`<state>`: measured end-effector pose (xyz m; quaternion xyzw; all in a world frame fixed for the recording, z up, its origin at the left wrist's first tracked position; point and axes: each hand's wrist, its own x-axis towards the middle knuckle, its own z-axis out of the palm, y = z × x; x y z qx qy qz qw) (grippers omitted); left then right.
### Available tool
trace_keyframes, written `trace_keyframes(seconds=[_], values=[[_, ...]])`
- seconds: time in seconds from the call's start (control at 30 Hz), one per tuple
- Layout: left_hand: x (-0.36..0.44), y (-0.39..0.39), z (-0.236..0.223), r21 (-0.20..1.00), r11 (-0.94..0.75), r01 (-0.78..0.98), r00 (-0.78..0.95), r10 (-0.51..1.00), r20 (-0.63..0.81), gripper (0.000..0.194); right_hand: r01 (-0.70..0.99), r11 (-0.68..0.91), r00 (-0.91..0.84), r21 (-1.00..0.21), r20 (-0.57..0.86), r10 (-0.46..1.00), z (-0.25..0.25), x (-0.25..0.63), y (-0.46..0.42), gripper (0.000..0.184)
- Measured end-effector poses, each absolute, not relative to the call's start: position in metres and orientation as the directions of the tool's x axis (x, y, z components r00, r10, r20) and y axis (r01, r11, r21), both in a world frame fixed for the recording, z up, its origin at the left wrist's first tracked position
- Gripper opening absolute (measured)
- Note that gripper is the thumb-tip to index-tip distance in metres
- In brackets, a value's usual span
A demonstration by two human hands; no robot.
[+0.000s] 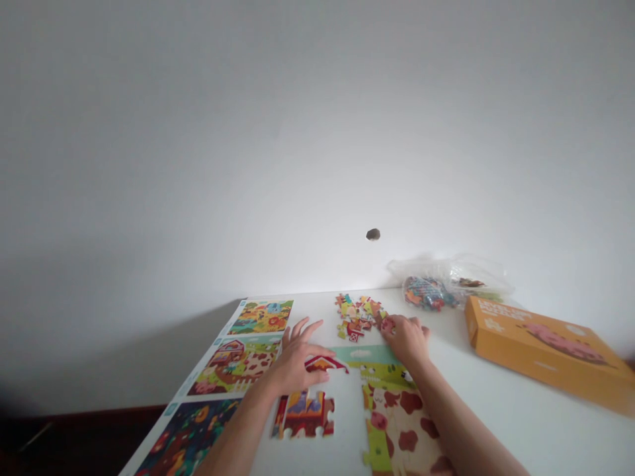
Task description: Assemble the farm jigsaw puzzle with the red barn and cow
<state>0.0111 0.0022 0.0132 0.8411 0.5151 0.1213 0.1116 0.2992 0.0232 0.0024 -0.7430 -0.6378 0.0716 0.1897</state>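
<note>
White wall fills the upper part of the frame, with a small dark spot on it just above the far edge of the counter. A long printed sheet runs along the counter's left side, showing bright puzzle scenes, including a barn and a dark night picture. An orange cardboard box with a pig on its top lies at an angle on the right.

The left hand is open with the fingers spread, its palm just over a red barn-roof piece. The right hand is partly closed, its fingers curled down against the lower edge of a loose heap of puzzle pieces at top centre; whether it is pinching a piece is impossible to tell. Below it, a cow-patterned puzzle section stretches to the bottom of the frame, with the right forearm along its right side. A smaller joined section lies below the left hand.

At the far edge, upper right, a clear plastic bag holds a bunch of more pieces and a brownish bit too small to make out.
</note>
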Motion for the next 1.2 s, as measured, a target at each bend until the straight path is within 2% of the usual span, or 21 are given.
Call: trace_keyframes(seconds=[0.13,0.3,0.37,0.43,0.57,0.63,0.73,0.9,1.1,1.2], values=[[0.012,0.001,0.014,0.323,-0.441,0.837,0.44,0.895,0.081,0.042,0.938,0.008,0.044,-0.346,0.142,0.989,0.001,0.288,0.021,0.034],[0.013,0.001,0.016,0.348,-0.485,0.803,0.491,0.868,0.077,0.036,0.871,0.316,-0.32,-0.376,0.055,0.946,0.003,0.275,0.013,0.049],[0.013,0.002,0.016,0.371,-0.494,0.787,0.513,0.857,0.052,0.038,0.839,0.376,-0.393,-0.394,0.039,0.919,0.005,0.272,0.01,0.051],[0.013,0.002,0.015,0.398,-0.485,0.778,0.521,0.853,0.021,0.044,0.854,0.35,-0.349,-0.384,0.075,0.934,0.006,0.272,0.01,0.045],[0.012,0.002,0.015,0.411,-0.475,0.778,0.517,0.856,0.011,0.051,0.935,0.098,-0.06,-0.342,0.118,0.991,0.001,0.279,0.016,0.036],[0.012,0.002,0.015,0.402,-0.479,0.78,0.513,0.858,0.027,0.05,0.945,0.009,0.03,-0.327,0.115,0.993,-0.002,0.283,0.02,0.033],[0.012,0.002,0.014,0.385,-0.481,0.788,0.498,0.865,0.062,0.047,0.95,-0.021,0.066,-0.311,0.135,0.989,-0.007,0.285,0.022,0.033],[0.012,0.005,0.009,0.364,-0.458,0.811,0.451,0.886,0.111,0.041,0.955,0.017,0.028,-0.295,0.148,0.989,-0.01,0.282,0.021,0.037],[0.008,0.009,0.001,0.337,-0.44,0.832,0.411,0.898,0.156,0.038,0.95,-0.153,0.209,-0.274,0.19,0.959,-0.009,0.281,0.02,0.031],[0.008,0.011,-0.001,0.333,-0.444,0.832,0.407,0.896,0.178,0.038,0.949,-0.155,0.211,-0.273,0.192,0.958,-0.008,0.281,0.02,0.029]])
